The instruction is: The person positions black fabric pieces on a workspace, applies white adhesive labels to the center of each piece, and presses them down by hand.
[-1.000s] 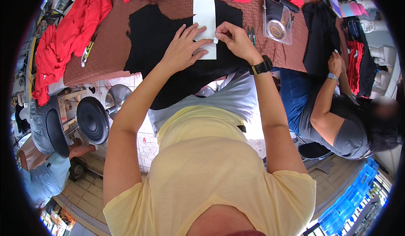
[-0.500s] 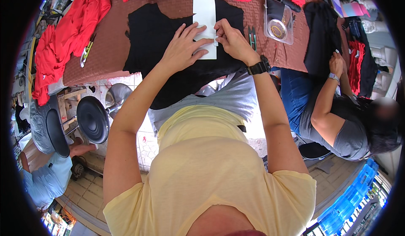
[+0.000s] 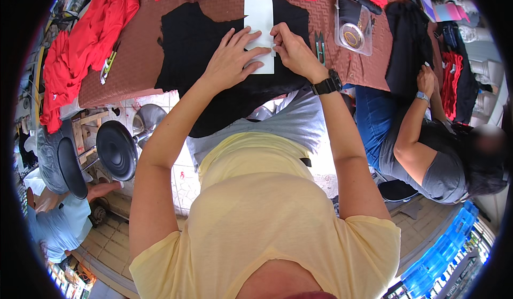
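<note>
A flat black cut fabric piece (image 3: 187, 42) lies on the brown-covered table (image 3: 136, 63), its lower part hanging over the near edge. On it rests a long white rectangle of paper or card (image 3: 258, 11). My left hand (image 3: 233, 58) is open, fingers spread, pressing on the white rectangle and the fabric left of it. At the rectangle's right edge, my right hand (image 3: 291, 48) is closed in a pinch. A small pale bit shows by its fingertips, too small to name. Thread snips (image 3: 320, 48) lie just right of that hand.
A clear plastic box (image 3: 365, 46) with a ring-shaped item sits beyond the snips. Red fabric (image 3: 104, 18) is heaped at left and along the back. On the right, a seated co-worker (image 3: 438, 173) handles black cloth (image 3: 403, 42). A black round stool (image 3: 116, 150) stands lower left.
The white rectangle and fabric appear shifted very slightly upward in the picture. My right fingertips have moved a little along the rectangle's edge, and less of the pale bit shows.
</note>
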`<action>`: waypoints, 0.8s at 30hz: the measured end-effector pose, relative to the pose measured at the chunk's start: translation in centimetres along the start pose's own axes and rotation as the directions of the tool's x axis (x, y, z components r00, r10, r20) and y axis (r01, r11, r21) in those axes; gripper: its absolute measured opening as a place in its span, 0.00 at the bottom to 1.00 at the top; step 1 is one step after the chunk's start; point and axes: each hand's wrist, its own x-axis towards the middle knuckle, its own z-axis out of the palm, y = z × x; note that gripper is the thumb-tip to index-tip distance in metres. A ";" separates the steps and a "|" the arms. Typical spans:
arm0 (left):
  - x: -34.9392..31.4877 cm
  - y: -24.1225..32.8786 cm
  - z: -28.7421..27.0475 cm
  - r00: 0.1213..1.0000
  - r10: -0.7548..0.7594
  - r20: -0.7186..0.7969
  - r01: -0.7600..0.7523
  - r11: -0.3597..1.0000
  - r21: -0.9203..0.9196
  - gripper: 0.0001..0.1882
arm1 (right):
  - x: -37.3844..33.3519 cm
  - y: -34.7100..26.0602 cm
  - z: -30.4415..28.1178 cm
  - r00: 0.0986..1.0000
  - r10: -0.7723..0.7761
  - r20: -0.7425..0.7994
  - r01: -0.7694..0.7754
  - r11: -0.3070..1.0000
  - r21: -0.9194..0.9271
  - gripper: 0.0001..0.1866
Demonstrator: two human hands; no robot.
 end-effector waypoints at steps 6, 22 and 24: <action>0.0 0.0 0.0 1.000 -0.005 0.008 0.005 1.000 -0.006 0.19 | 0.1 0.0 0.1 0.999 -0.043 -0.010 0.042 0.996 -0.078 0.20; 0.0 0.0 -0.1 1.000 -0.004 0.008 0.004 1.000 -0.015 0.20 | -1.5 -2.9 -0.9 0.978 0.107 -0.176 -0.108 0.994 0.004 0.23; 0.0 0.0 -0.1 1.000 -0.004 0.006 0.004 1.000 -0.011 0.20 | -2.5 -3.8 -0.6 0.979 0.022 -0.200 -0.043 0.994 -0.100 0.24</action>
